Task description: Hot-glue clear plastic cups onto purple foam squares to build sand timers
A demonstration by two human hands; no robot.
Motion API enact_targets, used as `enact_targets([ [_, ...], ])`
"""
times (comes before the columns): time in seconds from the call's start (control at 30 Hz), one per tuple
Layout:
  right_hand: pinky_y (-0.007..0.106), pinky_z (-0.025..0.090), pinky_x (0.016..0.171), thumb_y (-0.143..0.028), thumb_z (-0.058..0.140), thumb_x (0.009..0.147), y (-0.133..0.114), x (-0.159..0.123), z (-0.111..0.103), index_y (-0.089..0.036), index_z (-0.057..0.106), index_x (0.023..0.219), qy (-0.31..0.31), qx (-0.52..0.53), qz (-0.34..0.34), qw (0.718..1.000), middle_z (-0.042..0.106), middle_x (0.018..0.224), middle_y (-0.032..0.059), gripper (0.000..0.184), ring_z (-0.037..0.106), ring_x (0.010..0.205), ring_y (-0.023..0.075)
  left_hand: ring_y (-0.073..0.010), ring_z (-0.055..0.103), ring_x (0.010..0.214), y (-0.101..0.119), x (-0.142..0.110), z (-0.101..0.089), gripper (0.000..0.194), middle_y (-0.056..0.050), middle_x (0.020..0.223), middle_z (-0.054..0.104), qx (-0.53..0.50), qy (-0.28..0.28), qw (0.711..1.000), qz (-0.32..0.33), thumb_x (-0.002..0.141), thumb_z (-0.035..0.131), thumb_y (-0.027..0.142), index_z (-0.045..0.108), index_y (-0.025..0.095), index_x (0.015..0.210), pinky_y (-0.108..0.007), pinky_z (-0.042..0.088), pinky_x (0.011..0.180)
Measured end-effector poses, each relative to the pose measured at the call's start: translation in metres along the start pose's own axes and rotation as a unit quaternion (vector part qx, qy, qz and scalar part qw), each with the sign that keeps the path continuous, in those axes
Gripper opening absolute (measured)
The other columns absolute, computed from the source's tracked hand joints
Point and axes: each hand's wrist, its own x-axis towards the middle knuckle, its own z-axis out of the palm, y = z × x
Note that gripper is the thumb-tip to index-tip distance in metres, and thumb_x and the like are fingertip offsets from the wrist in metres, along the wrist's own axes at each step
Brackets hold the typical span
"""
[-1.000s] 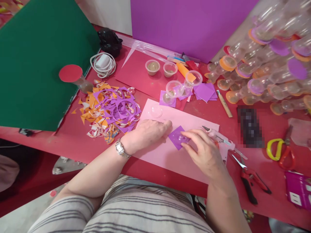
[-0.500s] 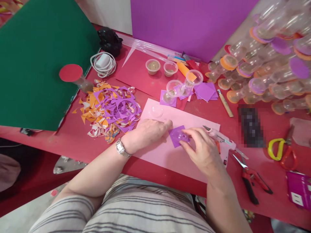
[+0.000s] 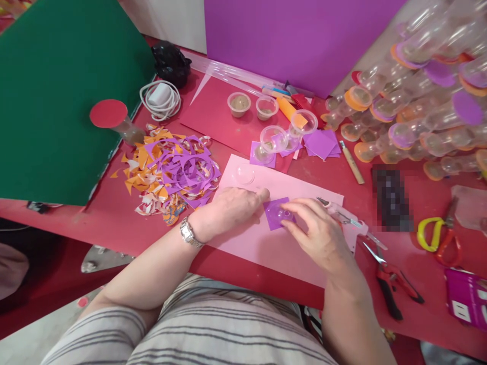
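A small purple paper square (image 3: 274,214) lies on a pink sheet (image 3: 262,243), with a clear little plastic cup upside down on it. My right hand (image 3: 317,234) has its fingers curled over that cup and presses on it. My left hand (image 3: 234,207), with a wristwatch, rests on the pink sheet just left of the square, fingers bent, fingertips beside the square's edge. A glue gun (image 3: 344,215) lies right behind my right hand.
Purple and orange paper scraps (image 3: 173,170) are heaped at the left. Small clear cups (image 3: 274,138) and purple squares (image 3: 321,143) sit behind the sheet. Red-handled cutters (image 3: 391,284), yellow-handled scissors (image 3: 436,235), stacked capped cups (image 3: 418,106), green board (image 3: 57,96), purple board (image 3: 297,35).
My right hand has slid slightly up and left over the cup on the purple square. My left hand has stayed in place.
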Motion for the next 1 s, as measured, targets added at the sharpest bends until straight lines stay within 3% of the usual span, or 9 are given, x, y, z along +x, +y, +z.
enact_targets([
  [0.2, 0.04, 0.053, 0.085, -0.02, 0.055, 0.094, -0.0033, 0.0001, 0.0013, -0.024, 0.062, 0.105, -0.002, -0.005, 0.012, 1.0, 0.068, 0.099, 0.0063, 0.013, 0.067, 0.095, 0.0237, -0.0209, 0.073, 0.071, 0.0004, 0.0002, -0.001, 0.019, -0.006, 0.08, 0.075, 0.001, -0.002, 1.0, 0.001, 0.091, 0.064, 0.017, 0.054, 0.013, 0.107, -0.023, 0.044, 0.05],
  [0.37, 0.04, 0.054, 0.084, -0.022, 0.056, 0.094, -0.0024, 0.0011, 0.004, -0.023, 0.06, 0.105, 0.02, 0.006, 0.023, 1.0, 0.067, 0.098, 0.0066, 0.011, 0.066, 0.096, 0.024, -0.0225, 0.073, 0.072, 0.0007, 0.0009, -0.0014, 0.028, -0.005, 0.074, 0.073, 0.035, -0.008, 0.999, -0.011, 0.089, 0.068, 0.022, 0.053, 0.013, 0.11, -0.023, 0.043, 0.05],
  [0.53, 0.039, 0.055, 0.081, -0.024, 0.057, 0.094, -0.0022, 0.0004, 0.0031, -0.023, 0.06, 0.104, 0.018, -0.001, 0.037, 0.999, 0.066, 0.096, 0.0068, 0.011, 0.067, 0.093, 0.0239, -0.0207, 0.073, 0.072, 0.0001, 0.0007, -0.0024, 0.023, -0.004, 0.077, 0.073, 0.024, -0.013, 1.0, -0.005, 0.09, 0.066, 0.021, 0.052, 0.015, 0.107, -0.023, 0.046, 0.053],
  [0.77, 0.048, 0.052, 0.098, -0.017, 0.05, 0.096, 0.0039, -0.0034, -0.0017, -0.026, 0.059, 0.12, -0.031, 0.002, -0.008, 0.999, 0.068, 0.117, 0.0082, 0.027, 0.066, 0.11, 0.0255, -0.0214, 0.072, 0.07, 0.0007, 0.0, -0.0013, 0.027, -0.005, 0.075, 0.073, 0.029, -0.02, 0.999, -0.013, 0.09, 0.065, 0.022, 0.053, 0.014, 0.113, -0.024, 0.046, 0.053],
  [1.0, 0.048, 0.053, 0.09, -0.015, 0.053, 0.092, -0.0016, -0.0019, 0.0008, -0.024, 0.058, 0.111, -0.022, -0.003, 0.018, 1.0, 0.068, 0.105, 0.008, 0.022, 0.067, 0.1, 0.0262, -0.0194, 0.072, 0.069, 0.0001, 0.0004, -0.0015, 0.023, -0.003, 0.073, 0.072, 0.021, 0.001, 1.0, 0.0, 0.091, 0.065, 0.023, 0.053, 0.015, 0.109, -0.023, 0.045, 0.053],
])
